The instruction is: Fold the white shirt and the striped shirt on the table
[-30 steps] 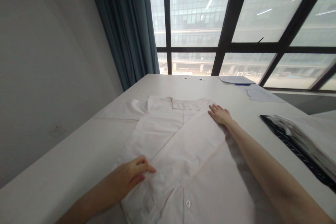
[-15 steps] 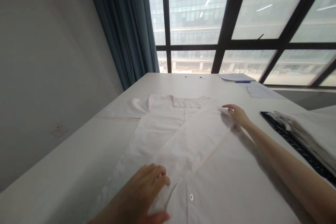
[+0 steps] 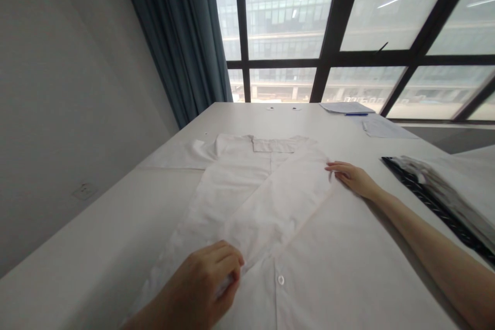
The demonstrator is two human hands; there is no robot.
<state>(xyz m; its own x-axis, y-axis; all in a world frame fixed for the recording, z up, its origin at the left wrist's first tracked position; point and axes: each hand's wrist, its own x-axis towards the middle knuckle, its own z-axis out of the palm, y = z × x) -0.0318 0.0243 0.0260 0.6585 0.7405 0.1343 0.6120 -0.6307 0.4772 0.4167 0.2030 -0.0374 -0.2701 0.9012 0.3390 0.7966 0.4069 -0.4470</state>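
A white shirt (image 3: 235, 185) with a button on its front lies spread out before me, its collar at the far end. One sleeve stretches out to the left, while the other runs diagonally across the front. Near the lower end of that diagonal sleeve, my left hand (image 3: 209, 281) is closed, thumb against fingers, with a bit of white cloth showing in the pinch. Palm down by the right shoulder of the shirt, my right hand (image 3: 353, 178) rests with its fingers stretched out, touching the fabric.
The white table (image 3: 116, 232) carries papers (image 3: 346, 108) and a blue pen (image 3: 356, 114) at the far right. A dark-edged stack of folded cloth (image 3: 441, 196) lies to the right of my forearm. A wall borders the left, windows the back.
My left hand's fingers and thumb have come together on the cloth. My right hand has settled lower onto the fabric, its fingers pressed nearer the sleeve fold.
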